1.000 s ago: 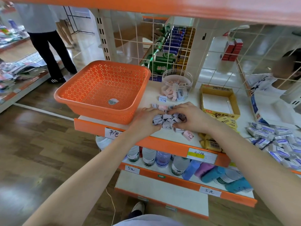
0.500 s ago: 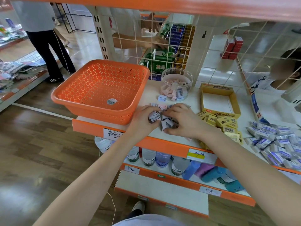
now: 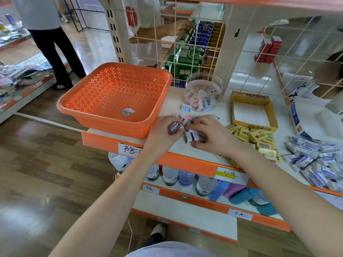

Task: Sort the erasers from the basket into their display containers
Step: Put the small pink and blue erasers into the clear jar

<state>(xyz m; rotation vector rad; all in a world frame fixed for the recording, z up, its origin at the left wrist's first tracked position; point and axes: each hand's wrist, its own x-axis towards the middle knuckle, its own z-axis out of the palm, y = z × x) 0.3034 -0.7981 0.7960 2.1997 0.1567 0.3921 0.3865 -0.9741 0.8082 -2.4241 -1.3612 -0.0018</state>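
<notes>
1. The left hand (image 3: pixel 163 135) pinches a small wrapped eraser (image 3: pixel 175 126) just above the shelf (image 3: pixel 172 106), beside the orange basket (image 3: pixel 115 89).
2. The right hand (image 3: pixel 210 135), close to the left, curls its fingers round more small erasers (image 3: pixel 191 136) on the shelf.
3. Behind both hands, a clear jar (image 3: pixel 204 84) holds pink erasers.
4. Yellow erasers (image 3: pixel 257 136) lie before an open yellow box (image 3: pixel 250 97).

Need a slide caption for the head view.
Left hand and right hand grip small wrapped erasers beside the orange basket, in front of the clear jar.
</notes>
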